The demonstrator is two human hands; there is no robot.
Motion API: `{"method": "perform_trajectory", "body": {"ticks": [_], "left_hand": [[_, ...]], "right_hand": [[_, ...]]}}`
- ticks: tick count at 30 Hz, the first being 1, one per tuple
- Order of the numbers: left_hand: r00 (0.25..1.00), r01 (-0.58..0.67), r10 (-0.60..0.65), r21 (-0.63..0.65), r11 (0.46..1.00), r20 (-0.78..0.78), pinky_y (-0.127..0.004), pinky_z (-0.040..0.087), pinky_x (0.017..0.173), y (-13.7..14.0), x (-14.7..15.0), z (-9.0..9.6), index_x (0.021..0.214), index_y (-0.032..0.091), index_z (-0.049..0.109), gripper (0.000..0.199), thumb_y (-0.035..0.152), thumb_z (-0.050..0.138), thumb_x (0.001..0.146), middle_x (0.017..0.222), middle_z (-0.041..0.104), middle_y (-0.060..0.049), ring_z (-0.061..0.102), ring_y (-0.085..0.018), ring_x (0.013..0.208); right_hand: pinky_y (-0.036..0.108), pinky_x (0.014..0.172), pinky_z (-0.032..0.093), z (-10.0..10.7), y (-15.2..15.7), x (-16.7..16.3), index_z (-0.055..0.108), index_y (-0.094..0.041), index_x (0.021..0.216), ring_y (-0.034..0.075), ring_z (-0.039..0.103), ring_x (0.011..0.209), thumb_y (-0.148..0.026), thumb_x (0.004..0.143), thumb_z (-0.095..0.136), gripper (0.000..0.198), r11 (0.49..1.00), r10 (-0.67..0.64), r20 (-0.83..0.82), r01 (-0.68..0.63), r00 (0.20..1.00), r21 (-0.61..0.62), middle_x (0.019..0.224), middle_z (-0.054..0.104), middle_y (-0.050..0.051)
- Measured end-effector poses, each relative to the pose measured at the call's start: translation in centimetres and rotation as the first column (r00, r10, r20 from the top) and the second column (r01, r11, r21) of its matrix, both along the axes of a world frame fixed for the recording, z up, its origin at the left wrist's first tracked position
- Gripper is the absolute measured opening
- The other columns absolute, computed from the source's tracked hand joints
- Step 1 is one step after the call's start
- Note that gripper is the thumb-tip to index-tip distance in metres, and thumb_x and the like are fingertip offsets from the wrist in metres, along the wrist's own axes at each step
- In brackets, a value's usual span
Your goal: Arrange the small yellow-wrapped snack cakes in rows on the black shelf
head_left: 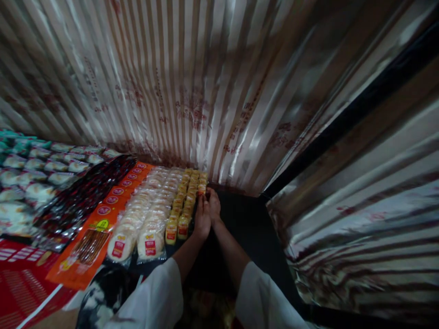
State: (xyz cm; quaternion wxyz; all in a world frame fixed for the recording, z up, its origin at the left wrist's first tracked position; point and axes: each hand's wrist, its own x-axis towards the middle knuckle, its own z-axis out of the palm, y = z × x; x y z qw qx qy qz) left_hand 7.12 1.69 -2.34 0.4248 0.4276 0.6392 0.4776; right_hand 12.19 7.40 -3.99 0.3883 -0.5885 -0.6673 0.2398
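Observation:
My left hand (pixel 203 218) and my right hand (pixel 214 204) are close together at the far end of the black table top (pixel 240 237). Between their fingertips is a small yellow packet (pixel 201 188) with a red and white label, partly covered by the fingers. It sits at the far end of a new row on the right. Two rows of similar yellow packets (pixel 177 219) run just left of my left hand. Left of them lie rows of round pale flatbreads in clear wrappers (pixel 151 235).
Further left are orange snack packs (pixel 92 233), dark shiny packets (pixel 78 196) and many white packets (pixel 37 176). A red crate (pixel 24 278) stands at lower left. Striped foil-like sheeting (pixel 192 82) hangs behind and on the right, with a dark pole (pixel 343 123) slanting across it.

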Motion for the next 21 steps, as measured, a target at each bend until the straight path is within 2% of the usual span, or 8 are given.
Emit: {"method": "perform_trajectory", "body": {"ticks": [3,6,13,18,21], "left_hand": [[1.0,0.008,-0.008,0.005,1.0,-0.014,-0.029,0.024,0.112,0.1,-0.1,-0.4,0.14,0.011,0.029,0.049,0.027,0.023,0.093,0.146,0.032,-0.008,0.029,-0.016,0.135],[1.0,0.01,-0.01,0.007,1.0,0.004,-0.03,0.022,0.113,0.1,-0.2,-0.1,0.138,0.009,0.031,0.049,0.025,0.023,0.093,0.146,0.032,-0.009,0.027,-0.017,0.135],[1.0,-0.015,0.014,-0.027,1.0,-0.008,-0.028,0.022,0.113,-0.1,-0.1,0.1,0.138,0.013,0.032,0.048,0.028,0.025,0.093,0.146,0.032,-0.006,0.028,-0.014,0.135],[0.999,0.016,-0.018,-0.059,0.998,-0.036,-0.028,0.022,0.112,-1.3,-0.2,0.1,0.135,0.011,0.036,0.047,0.03,0.028,0.093,0.144,0.036,-0.009,0.031,-0.015,0.134],[0.997,0.038,-0.042,-0.072,0.997,-0.065,-0.03,0.026,0.111,-2.8,-0.3,0.4,0.131,0.008,0.042,0.046,0.029,0.03,0.092,0.139,0.043,-0.013,0.038,-0.018,0.129]], "right_hand": [[0.032,0.081,0.046,-0.2,0.0,0.0,0.054,-0.017,0.097,0.019,0.056,0.086,-0.028,0.077,0.045,0.024,1.0,0.01,-0.018,-0.01,1.0,-0.017,0.094,0.06,0.007],[0.032,0.08,0.046,-0.3,0.0,0.1,0.054,-0.017,0.096,0.02,0.056,0.085,-0.027,0.077,0.044,0.024,0.999,0.005,-0.012,-0.006,1.0,-0.048,0.093,0.06,0.008],[0.034,0.092,0.041,-0.7,-0.4,0.1,0.054,-0.013,0.111,0.02,0.053,0.101,-0.021,0.076,0.047,0.037,0.996,-0.067,0.015,0.067,0.998,-0.052,0.109,0.057,0.011],[0.034,0.094,0.041,-0.9,-2.3,0.5,0.055,-0.012,0.113,0.019,0.051,0.104,-0.017,0.075,0.046,0.039,0.996,-0.074,-0.002,0.074,0.997,-0.044,0.112,0.057,0.012],[0.032,0.093,0.042,-0.8,-4.3,0.9,0.058,-0.013,0.109,0.018,0.053,0.102,-0.014,0.074,0.044,0.037,0.995,-0.082,-0.02,0.081,0.996,-0.051,0.109,0.059,0.01]]}}
